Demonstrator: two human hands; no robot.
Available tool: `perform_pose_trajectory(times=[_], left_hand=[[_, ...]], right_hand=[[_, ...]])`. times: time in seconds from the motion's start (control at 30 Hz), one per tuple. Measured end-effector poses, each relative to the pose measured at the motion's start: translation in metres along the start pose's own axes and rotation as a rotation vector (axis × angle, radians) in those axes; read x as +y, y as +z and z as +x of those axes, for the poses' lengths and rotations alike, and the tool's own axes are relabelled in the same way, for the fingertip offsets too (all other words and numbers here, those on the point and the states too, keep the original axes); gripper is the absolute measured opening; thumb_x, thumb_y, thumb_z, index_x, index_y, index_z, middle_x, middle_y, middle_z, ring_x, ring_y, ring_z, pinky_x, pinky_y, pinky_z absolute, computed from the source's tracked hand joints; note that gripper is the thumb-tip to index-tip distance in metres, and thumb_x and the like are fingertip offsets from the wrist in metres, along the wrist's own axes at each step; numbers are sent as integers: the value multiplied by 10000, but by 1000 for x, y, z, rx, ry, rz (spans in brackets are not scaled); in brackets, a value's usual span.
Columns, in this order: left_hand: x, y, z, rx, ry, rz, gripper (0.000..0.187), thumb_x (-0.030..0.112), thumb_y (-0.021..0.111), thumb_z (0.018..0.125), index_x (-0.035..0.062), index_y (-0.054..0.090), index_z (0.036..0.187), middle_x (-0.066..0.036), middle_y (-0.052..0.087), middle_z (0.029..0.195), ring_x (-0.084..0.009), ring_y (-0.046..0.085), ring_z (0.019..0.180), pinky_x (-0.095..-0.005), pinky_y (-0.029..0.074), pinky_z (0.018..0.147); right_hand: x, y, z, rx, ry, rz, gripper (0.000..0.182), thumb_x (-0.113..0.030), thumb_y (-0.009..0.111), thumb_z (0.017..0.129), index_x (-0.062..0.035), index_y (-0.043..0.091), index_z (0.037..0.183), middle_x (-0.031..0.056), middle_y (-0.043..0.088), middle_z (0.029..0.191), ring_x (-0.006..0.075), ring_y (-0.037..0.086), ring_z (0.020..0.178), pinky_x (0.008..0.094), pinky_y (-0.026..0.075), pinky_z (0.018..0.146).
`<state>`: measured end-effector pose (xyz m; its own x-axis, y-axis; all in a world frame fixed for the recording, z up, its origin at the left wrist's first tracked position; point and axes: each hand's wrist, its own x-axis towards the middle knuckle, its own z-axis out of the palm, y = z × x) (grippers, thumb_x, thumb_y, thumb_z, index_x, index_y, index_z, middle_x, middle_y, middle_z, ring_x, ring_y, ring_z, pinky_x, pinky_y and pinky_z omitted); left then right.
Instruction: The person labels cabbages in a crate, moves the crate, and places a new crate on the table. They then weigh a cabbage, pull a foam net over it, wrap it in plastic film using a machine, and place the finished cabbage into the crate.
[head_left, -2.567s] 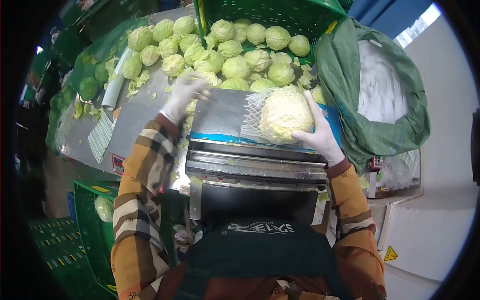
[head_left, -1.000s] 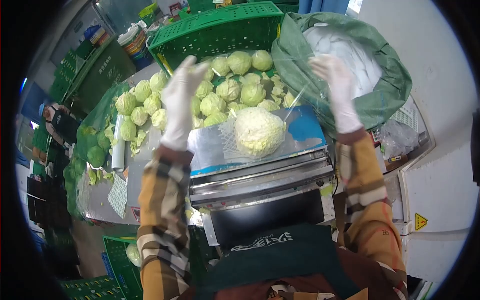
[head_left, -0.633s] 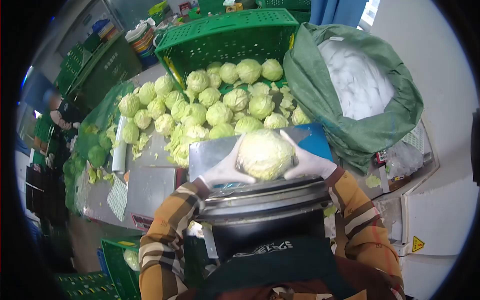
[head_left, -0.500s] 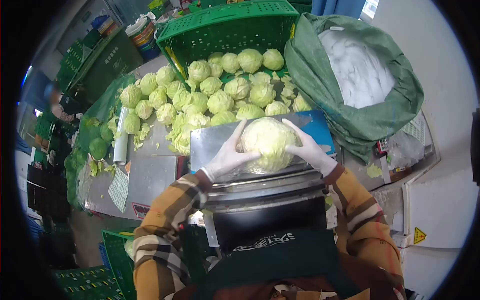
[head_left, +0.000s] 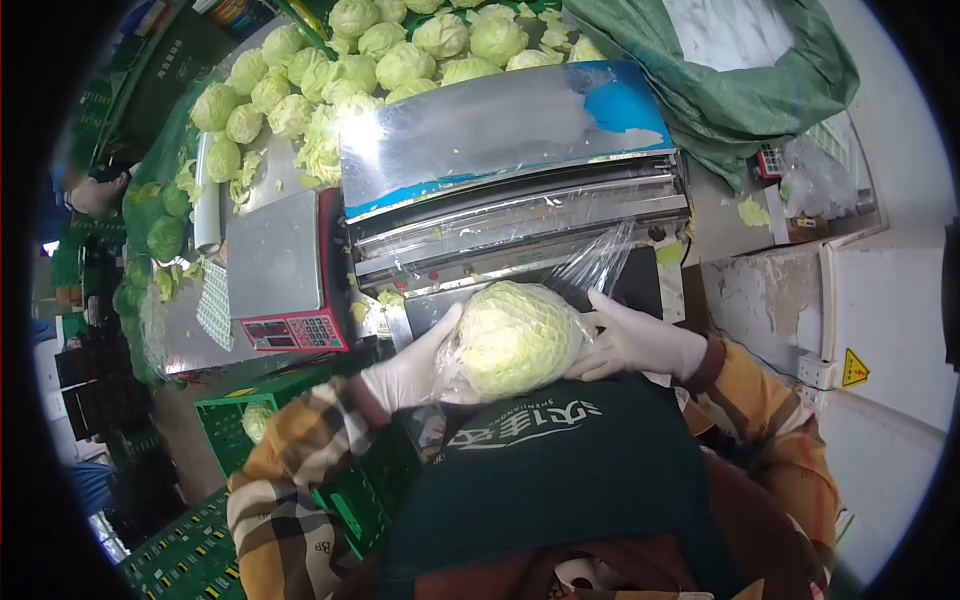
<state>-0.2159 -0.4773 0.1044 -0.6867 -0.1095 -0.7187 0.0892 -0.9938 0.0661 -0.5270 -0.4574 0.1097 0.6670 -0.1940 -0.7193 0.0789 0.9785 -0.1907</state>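
Observation:
A pale green cabbage (head_left: pixel 520 338) in clear plastic film is held between my two white-gloved hands, close to the dark apron. My left hand (head_left: pixel 415 365) grips its left side, thumb up along the film. On the right side, my right hand (head_left: pixel 635 340) presses the film and cabbage, its lower fingers partly behind the film. A strip of stretched film (head_left: pixel 600 262) runs from the cabbage up to the wrapping machine (head_left: pixel 500 130), whose metal top has a blue right end.
Many loose cabbages (head_left: pixel 405 65) lie behind the machine. A scale (head_left: pixel 275 262) with a red keypad stands left of it, beside a film roll (head_left: pixel 207 190). At the upper right is a green sack (head_left: pixel 740 110). Green crates (head_left: pixel 190 545) are at the lower left.
The cabbage and both hands have moved from over the machine's top down toward my body, and film now stretches behind the cabbage. The view has tilted downward.

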Motion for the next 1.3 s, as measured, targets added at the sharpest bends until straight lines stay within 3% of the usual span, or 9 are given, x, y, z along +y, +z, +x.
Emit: perform_pose_trajectory(times=[0.1, 0.27, 0.37, 0.53, 0.7, 0.93, 1.1, 1.17, 1.3], left_hand=[[-32, -7, -23, 127, 262, 48, 822, 672, 430, 930, 73, 330, 1484, -171, 490, 1416, -279, 533, 1268, -443, 472, 1024], [-94, -31, -26, 578, 845, 528, 277, 52, 640, 927, -39, 582, 1182, -147, 675, 1093, -208, 675, 988, -317, 547, 875], [-101, -32, -9, 758, 1098, 230, 118, 83, 609, 957, -10, 635, 889, -105, 688, 730, -173, 672, 627, -272, 537, 593], [-62, 2, -5, 1151, 1514, 90, 323, 226, 498, 1033, 48, 576, 775, -9, 532, 544, -86, 483, 423, -231, 395, 431], [-56, -24, -31, 1283, 1526, -73, 338, 281, 526, 1023, 85, 549, 749, 53, 398, 478, -28, 308, 338, -212, 193, 316], [-76, -133, -25, 1486, 1331, 24, 330, 197, 564, 990, 5, 609, 725, 37, 523, 598, -35, 432, 554, -222, 337, 509], [-33, -167, 43, 1646, 1389, 570, 221, 172, 604, 946, -4, 632, 815, -122, 610, 655, -194, 572, 569, -310, 453, 568], [-23, -173, 55, 1746, 1327, 919, 171, 195, 657, 911, 45, 632, 833, -173, 616, 698, -342, 597, 565, -391, 474, 521], [-20, -175, 61, 1648, 1399, 905, 163, 228, 686, 889, 73, 648, 858, -176, 613, 684, -313, 610, 587, -394, 473, 527]], right_hand=[[32, -2, -17, 281, -431, -424, 390, -174, 640, 934, 38, 580, 1256, 158, 652, 1179, 215, 638, 1059, 287, 488, 921], [57, -9, -5, 634, -981, -685, 161, -40, 622, 909, 41, 681, 1035, 107, 683, 1060, 156, 629, 979, 274, 483, 891], [35, 8, 10, 822, -1391, -610, 155, -38, 522, 976, 36, 658, 972, 64, 660, 867, 128, 626, 817, 236, 497, 754], [11, 17, 35, 635, -1451, -292, 148, -111, 541, 1003, -9, 634, 949, -13, 560, 705, 23, 482, 569, 173, 370, 515], [4, 23, 32, 935, -1438, -443, 106, -89, 584, 973, -17, 657, 942, -53, 515, 698, 12, 412, 579, 186, 322, 512], [13, -11, 73, 1019, -1125, -565, 150, -122, 631, 933, 5, 669, 861, -22, 556, 649, 59, 450, 548, 241, 351, 502], [-4, -1, 131, 1099, -1237, -1525, 107, -203, 644, 907, -99, 655, 884, 79, 663, 768, 300, 666, 700, 379, 515, 571], [-5, 16, 158, 1041, -1340, -1833, 73, -169, 592, 872, -164, 605, 944, 49, 613, 722, 234, 651, 611, 360, 517, 500], [-8, 38, 203, 829, -1363, -1717, 77, -142, 557, 880, -143, 588, 950, 63, 636, 737, 261, 668, 639, 388, 524, 529]])
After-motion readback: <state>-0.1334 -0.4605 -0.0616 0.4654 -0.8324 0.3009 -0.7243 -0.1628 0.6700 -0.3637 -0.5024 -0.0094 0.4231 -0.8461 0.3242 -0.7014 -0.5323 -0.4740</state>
